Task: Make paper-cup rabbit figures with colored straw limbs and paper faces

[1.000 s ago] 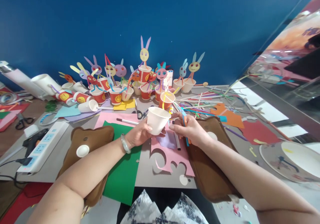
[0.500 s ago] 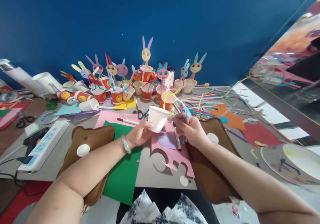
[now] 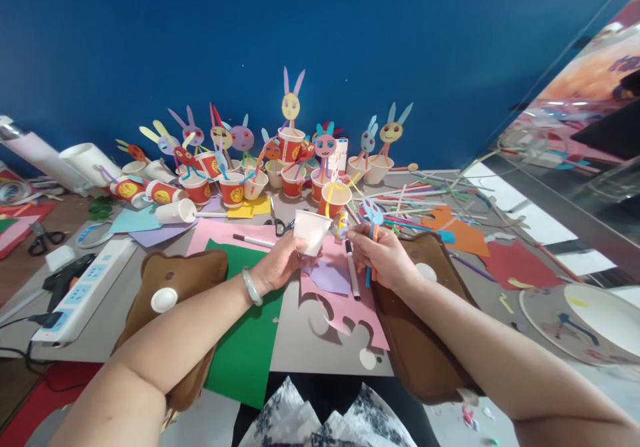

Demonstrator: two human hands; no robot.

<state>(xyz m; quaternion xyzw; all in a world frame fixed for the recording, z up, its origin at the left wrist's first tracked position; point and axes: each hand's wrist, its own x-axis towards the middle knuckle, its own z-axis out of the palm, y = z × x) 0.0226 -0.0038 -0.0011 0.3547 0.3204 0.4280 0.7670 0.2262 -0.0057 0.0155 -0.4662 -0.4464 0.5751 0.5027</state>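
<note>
My left hand is closed around a white paper cup, held upright above the table with its mouth upward. To its right, my right hand pinches a small light-blue paper face with orange and blue strips hanging from it. The face tops my fingers, and part of the strips is hidden by them. Below the hands lie a purple paper piece, a marker and a pink sheet with cut-outs. A small glue bottle stands between the two hands.
Cups with paper rabbit figures line the blue wall. Brown cushions lie under both forearms. At left are a power strip and a glue gun; at right, coloured strips and a plate. Scissors lie behind the cup.
My left hand has drawn the cup slightly left, away from my right hand. The blue paper face in my right hand has turned, so its front now shows.
</note>
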